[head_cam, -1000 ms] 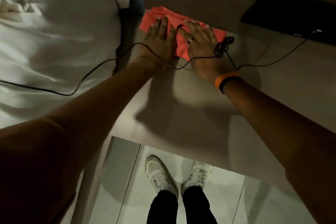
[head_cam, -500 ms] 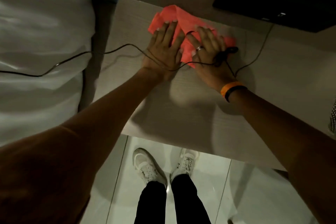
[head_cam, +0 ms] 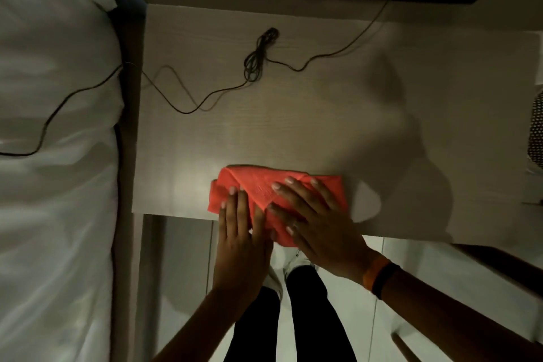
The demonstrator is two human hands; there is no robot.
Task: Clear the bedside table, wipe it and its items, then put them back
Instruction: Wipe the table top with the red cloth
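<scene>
Table (head_cam: pixel 293 132) front edge: L hand (head_cam: pixel 241 232) & R hand (head_cam: pixel 316 222) flat, ungripping, on red cloth (head_cam: pixel 258 188)

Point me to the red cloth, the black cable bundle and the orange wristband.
red cloth (head_cam: pixel 258 188), head view, bare upper fold beyond the fingers
black cable bundle (head_cam: pixel 257 59), head view, middle of the coiled part
orange wristband (head_cam: pixel 372 272), head view, band on the right wrist

Matt pale wood-grain table (head_cam: pixel 293 132) — soft red cloth (head_cam: pixel 264 188), creased.
</scene>
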